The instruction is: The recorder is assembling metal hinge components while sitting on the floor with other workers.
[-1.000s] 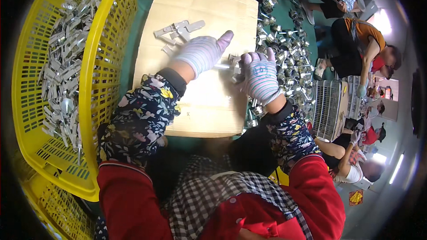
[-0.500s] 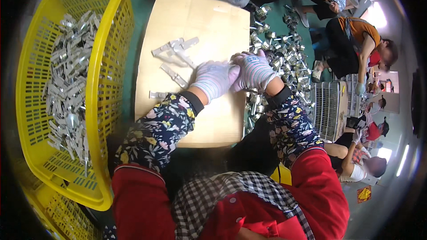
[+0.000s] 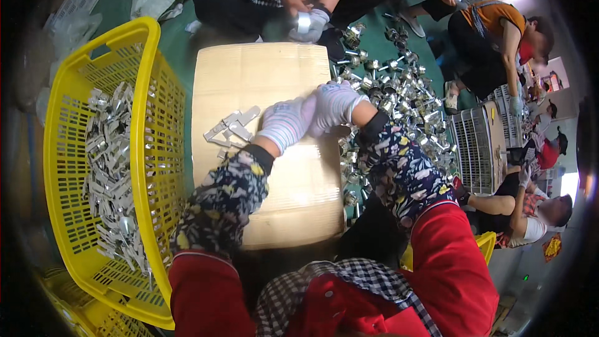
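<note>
My left hand (image 3: 287, 123) and my right hand (image 3: 336, 107), both in striped knit gloves, press together above a cardboard-covered work surface (image 3: 262, 75). The fingers of both are closed, and whatever lies between them is hidden. A small shiny metal edge (image 3: 340, 131) shows just under my right hand; I cannot tell whether it is held. Left of my left hand, several flat silvery metal clip-like pieces (image 3: 232, 126) lie loosely on the cardboard.
A yellow plastic basket (image 3: 138, 150) full of similar metal pieces stands at left. Many round metal parts with stems (image 3: 405, 97) cover the green floor at right. Opposite sits a person with a gloved hand (image 3: 309, 25). Other people work near grey crates (image 3: 475, 150) farther right.
The view has tilted upward, so the cardboard and basket sit lower and more of the person opposite shows. My hands stay pressed together, with the right one turned slightly.
</note>
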The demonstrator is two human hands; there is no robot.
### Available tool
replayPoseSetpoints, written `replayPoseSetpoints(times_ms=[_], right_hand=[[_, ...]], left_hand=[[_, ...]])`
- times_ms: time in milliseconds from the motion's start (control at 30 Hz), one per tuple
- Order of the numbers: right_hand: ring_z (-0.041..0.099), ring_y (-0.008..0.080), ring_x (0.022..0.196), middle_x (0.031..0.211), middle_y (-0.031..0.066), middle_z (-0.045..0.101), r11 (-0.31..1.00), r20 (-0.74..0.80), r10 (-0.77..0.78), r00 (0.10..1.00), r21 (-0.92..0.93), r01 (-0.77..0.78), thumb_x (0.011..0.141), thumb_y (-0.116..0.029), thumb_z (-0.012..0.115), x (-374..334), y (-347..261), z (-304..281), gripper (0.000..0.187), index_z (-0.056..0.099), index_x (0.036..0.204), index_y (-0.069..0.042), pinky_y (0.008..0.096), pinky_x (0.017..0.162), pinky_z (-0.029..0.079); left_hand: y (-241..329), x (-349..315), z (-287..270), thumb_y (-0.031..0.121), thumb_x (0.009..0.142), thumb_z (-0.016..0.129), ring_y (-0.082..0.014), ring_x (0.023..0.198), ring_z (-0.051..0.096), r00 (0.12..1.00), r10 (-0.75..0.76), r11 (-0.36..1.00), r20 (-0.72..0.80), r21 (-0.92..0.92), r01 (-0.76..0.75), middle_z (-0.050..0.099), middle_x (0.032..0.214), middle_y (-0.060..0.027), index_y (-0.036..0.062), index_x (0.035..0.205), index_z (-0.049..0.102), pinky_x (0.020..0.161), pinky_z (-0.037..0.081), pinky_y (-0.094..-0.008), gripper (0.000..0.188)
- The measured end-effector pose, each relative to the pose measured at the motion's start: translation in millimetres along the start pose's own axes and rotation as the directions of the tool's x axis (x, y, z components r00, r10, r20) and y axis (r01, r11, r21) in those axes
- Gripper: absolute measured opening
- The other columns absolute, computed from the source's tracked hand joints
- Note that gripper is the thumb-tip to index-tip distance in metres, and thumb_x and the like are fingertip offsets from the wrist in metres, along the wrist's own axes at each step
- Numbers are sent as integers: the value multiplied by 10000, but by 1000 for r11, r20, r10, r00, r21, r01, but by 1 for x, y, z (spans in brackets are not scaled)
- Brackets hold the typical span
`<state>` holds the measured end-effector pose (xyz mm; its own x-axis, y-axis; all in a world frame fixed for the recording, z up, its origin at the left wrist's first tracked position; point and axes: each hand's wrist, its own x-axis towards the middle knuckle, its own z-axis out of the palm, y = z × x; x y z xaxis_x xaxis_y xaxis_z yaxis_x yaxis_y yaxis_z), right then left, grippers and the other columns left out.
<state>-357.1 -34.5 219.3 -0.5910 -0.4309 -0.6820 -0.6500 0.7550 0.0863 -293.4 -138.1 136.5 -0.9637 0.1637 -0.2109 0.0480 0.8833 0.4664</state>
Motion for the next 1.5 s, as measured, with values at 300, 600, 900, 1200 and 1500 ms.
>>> replayPoseSetpoints(times_ms=[300,600,900,1200,1500], right_hand=[[478,299,1105,1108,124,547,973,-377,-15,926,-217,-73,673,-426,657,19,14,8,570,579,1122,-84,613,982,206],[463,304,1132,1078,141,569,990,-529,-92,844,-142,20,545,-386,769,46,11,-6,813,450,1193,-13,618,996,186],[609,303,937,933,145,647,987,-279,-159,947,-58,148,520,-337,686,20,6,-10,516,636,947,-51,587,1000,206],[568,283,1002,978,129,630,985,-245,-162,956,-90,144,506,-486,721,-98,-60,113,667,610,997,-48,559,1028,184],[498,287,1104,1078,133,584,996,-257,-81,963,3,85,655,-359,665,-178,-100,164,574,538,1110,-33,606,1017,156]], left_hand=[[-8,45,-30,438,917,208,-346,920,572,898,-250,705,361,-568,425,599,1006,-209,14,1093,526,831,431,-418,559],[-26,68,-43,397,914,151,-360,1015,539,957,-278,944,87,-161,289,585,1057,-215,75,1149,499,900,392,-431,529],[-15,27,-14,336,922,205,-351,971,569,987,-143,989,-69,-50,139,599,1056,-174,117,1225,420,864,429,-434,432],[49,-142,57,302,913,315,-335,922,590,993,-112,993,42,-39,114,609,989,-201,40,1204,408,814,454,-426,402],[61,-212,86,340,894,296,-369,774,604,997,74,993,-3,96,-73,630,875,-181,71,1067,481,705,462,-459,370]])
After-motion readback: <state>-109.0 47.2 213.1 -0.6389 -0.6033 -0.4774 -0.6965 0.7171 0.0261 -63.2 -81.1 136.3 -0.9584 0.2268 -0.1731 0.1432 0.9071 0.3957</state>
